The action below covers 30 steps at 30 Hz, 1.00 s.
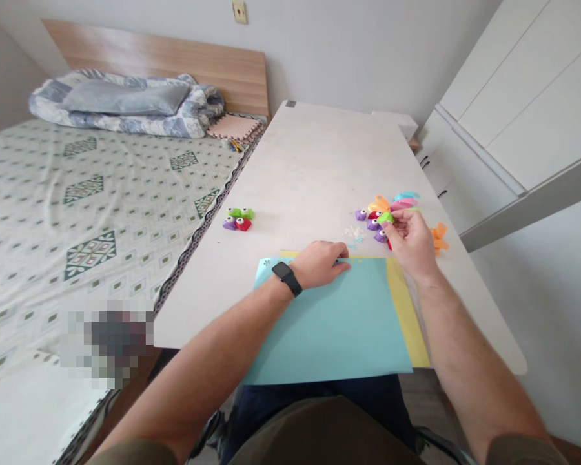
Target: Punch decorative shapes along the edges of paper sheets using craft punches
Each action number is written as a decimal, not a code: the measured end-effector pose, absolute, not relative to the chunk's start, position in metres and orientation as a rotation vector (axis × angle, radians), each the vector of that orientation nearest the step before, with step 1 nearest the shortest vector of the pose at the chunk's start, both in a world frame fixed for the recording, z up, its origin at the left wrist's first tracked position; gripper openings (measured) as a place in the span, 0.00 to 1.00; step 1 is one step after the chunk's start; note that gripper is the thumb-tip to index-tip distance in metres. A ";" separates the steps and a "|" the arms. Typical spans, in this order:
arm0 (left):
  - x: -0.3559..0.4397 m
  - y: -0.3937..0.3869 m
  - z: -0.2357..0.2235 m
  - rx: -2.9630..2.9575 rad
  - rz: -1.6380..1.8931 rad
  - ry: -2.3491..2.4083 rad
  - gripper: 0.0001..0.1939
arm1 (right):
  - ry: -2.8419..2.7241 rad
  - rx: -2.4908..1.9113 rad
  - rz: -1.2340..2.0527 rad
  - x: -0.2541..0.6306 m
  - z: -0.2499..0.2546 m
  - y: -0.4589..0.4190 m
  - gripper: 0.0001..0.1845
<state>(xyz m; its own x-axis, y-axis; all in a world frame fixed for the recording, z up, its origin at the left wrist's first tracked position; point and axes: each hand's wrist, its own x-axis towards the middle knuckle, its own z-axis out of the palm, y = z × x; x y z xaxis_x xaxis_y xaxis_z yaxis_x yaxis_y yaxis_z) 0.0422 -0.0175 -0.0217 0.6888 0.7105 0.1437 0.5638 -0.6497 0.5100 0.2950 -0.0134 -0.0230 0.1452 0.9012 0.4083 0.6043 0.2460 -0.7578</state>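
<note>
My left hand (319, 263), with a dark watch (287, 278) on its wrist, rests on the top edge of a light blue sheet of paper (329, 329). Its fingers are loosely bent, apart from the thumb, and no held thing shows. A yellow sheet (407, 310) lies under the blue one. My right hand (411, 242) pinches a small green piece with an eye-like white spot (385, 218). Around it are similar purple pieces (361, 214), orange pieces (439, 239) and a blue piece (407, 196). Small white and blue cut-out bits (354, 234) lie between my hands.
Green, purple and red pieces (238, 218) are grouped on the left of the white table (319, 168). A bed (140, 194) with a folded quilt (126, 100) adjoins the table's left side. White cabinets (503, 97) stand on the right.
</note>
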 end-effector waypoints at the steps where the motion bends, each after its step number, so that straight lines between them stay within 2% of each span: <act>1: 0.042 -0.018 -0.022 2.471 0.468 0.984 0.10 | -1.556 -1.485 0.345 0.295 -0.019 -0.014 0.23; 8: 0.039 -0.018 -0.019 2.474 0.464 0.984 0.11 | -1.747 -1.620 0.194 0.292 0.008 -0.001 0.14; 16: 0.038 -0.018 -0.021 2.475 0.484 0.984 0.11 | -1.983 -1.827 0.097 0.283 0.005 0.070 0.09; 21: 0.036 -0.018 -0.023 2.476 0.499 0.983 0.11 | -2.123 -2.057 0.014 0.267 0.002 0.107 0.10; 30: 0.034 -0.017 -0.026 2.490 0.499 0.988 0.11 | -2.243 -2.132 0.002 0.258 0.002 0.124 0.08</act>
<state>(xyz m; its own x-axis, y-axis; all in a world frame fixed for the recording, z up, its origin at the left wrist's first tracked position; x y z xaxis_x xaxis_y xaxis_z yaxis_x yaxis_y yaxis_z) 0.0336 -0.0167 -0.0258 0.6841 0.7084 0.1737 0.5600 -0.6626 0.4973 0.2576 0.1242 0.0016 -0.0501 0.9982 0.0329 0.9982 0.0512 -0.0327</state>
